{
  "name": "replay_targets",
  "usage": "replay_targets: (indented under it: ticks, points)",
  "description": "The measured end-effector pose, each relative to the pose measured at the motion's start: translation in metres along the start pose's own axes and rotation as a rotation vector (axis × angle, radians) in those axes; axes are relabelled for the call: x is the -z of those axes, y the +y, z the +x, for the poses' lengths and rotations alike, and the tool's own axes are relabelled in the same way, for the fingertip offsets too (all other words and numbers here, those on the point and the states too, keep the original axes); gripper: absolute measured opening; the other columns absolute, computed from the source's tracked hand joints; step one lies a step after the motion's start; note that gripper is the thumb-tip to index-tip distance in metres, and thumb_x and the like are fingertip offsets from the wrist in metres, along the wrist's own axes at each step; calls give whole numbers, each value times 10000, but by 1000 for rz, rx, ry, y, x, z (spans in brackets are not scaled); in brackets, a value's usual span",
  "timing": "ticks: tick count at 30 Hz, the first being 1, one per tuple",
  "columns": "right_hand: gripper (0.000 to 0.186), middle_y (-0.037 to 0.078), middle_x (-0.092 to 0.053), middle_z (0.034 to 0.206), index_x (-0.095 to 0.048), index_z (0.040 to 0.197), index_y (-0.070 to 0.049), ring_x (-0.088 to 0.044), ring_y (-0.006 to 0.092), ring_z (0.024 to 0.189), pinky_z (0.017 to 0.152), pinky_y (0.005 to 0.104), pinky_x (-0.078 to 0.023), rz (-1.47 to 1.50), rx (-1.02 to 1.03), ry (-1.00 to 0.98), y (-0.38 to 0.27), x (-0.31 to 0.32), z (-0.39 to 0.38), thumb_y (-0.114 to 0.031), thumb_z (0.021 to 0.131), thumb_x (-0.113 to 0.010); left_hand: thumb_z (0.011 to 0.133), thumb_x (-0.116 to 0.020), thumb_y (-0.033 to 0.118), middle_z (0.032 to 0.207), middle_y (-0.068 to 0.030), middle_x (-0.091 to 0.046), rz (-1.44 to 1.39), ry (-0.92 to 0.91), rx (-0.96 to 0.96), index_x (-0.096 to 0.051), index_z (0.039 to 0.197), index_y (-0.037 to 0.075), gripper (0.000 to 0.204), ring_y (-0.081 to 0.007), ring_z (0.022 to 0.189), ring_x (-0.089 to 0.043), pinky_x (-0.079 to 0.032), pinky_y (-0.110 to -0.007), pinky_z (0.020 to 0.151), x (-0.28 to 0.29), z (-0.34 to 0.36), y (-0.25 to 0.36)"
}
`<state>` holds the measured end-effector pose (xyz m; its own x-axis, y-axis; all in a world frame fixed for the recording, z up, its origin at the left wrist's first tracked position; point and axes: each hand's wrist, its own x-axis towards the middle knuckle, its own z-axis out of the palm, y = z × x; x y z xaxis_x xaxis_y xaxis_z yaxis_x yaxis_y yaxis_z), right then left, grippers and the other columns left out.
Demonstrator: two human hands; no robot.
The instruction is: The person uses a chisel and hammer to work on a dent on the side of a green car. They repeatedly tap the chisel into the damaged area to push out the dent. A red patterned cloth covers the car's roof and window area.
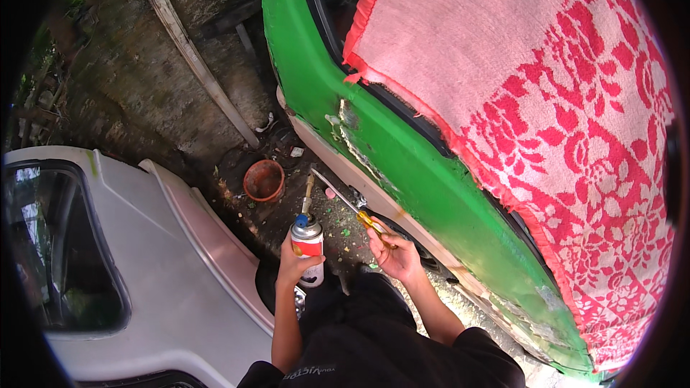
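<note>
My left hand [296, 259] is closed round a spray-style metal canister [310, 276] with a red-and-white body, fitted with a blue-knobbed torch head [300, 221] and a brass-coloured nozzle tube pointing away from me. My right hand [394, 255] grips a yellow-handled screwdriver [366, 218], its long metal shaft angled forward and left, the tip beside the nozzle. The tip and the nozzle are close; whether they touch I cannot tell. Ahead to the right is a green vehicle body [402, 187] with cracked, peeling paint along its side, partly covered by a pink-and-red floral cloth [546, 86].
A pale vehicle body [158, 266] with a dark window fills the lower left. A terracotta pot [264, 180] stands on littered dark ground between the vehicles. A long weathered plank [194, 50] leans by a stained wall [136, 79], with plants at the far left.
</note>
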<state>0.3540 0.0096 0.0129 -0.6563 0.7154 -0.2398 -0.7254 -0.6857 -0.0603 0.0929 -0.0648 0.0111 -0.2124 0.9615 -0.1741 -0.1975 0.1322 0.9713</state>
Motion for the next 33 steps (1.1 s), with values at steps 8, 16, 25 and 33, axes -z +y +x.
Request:
replay_targets:
  ticks: [8, 16, 25, 33]
  points:
    - [217, 203, -601, 1297, -500, 1138, -83, -664, 254, 1123, 893, 350, -581, -7, -37, -101, -4, 20, 2, -60, 946, -600, 560, -874, 30, 1068, -35, -653, 30, -24, 7, -562, 1210, 49, 721, -162, 982, -632, -493, -316, 912, 1, 6, -1]
    - [431, 96, -530, 1057, -440, 1399, -90, -448, 115, 657, 556, 241, -378, -134, -13, -76, 12, -42, 6, -180, 996, -563, 569, -874, 31, 1068, -42, -656, 10, -36, 22, -562, 1208, 48, 711, -159, 981, -635, -497, -319, 906, 21, 22, 0]
    - [513, 63, -534, 1008, -427, 1442, -114, -497, 112, 584, 439, 229, -348, -797, 299, 236, 5, -30, 50, -26, 960, -579, 573, -874, 29, 1072, -44, -656, 41, -102, -3, -558, 1207, 46, 709, -163, 986, -637, -493, -324, 918, 30, 39, 10]
    - [414, 40, -564, 841, -499, 1324, -17, -583, 110, 645, 515, 276, -470, -1345, 443, 406, 3, -27, 73, 22, 930, -621, 565, -881, 37, 1073, -46, -655, 37, -89, -5, -552, 1208, 41, 722, -163, 990, -635, -492, -319, 917, 30, 45, 9]
